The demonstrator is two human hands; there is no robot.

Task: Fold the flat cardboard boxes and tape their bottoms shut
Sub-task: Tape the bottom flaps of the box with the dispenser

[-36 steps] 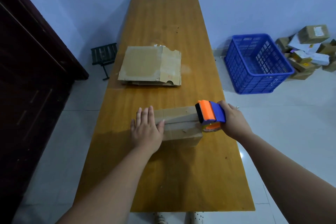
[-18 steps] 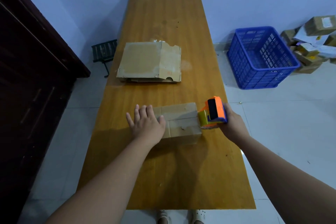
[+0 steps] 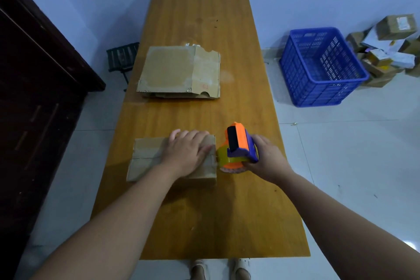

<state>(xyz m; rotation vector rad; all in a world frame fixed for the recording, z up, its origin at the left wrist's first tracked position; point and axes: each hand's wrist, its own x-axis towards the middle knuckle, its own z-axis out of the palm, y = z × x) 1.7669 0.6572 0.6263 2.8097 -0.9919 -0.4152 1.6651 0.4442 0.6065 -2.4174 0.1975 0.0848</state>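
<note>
A small folded cardboard box (image 3: 145, 159) lies on the long wooden table (image 3: 204, 223), its taped seam facing up. My left hand (image 3: 186, 152) presses flat on the right part of the box top, fingers straight. Just off the box's right end, my right hand (image 3: 264, 161) grips an orange and blue tape dispenser (image 3: 238, 148), whose tape roll touches the box's right edge. A stack of flat cardboard boxes (image 3: 179, 73) lies farther back on the table.
A blue plastic crate (image 3: 322, 68) stands on the floor to the right, with a heap of parcels (image 3: 386, 48) behind it. A dark wooden cabinet (image 3: 34, 98) fills the left side. A small black stool (image 3: 122, 57) sits by the table's left edge.
My left hand has slid from the box's left end to its right part. The dispenser has dropped down at the box's right edge. More of the box top shows on the left.
</note>
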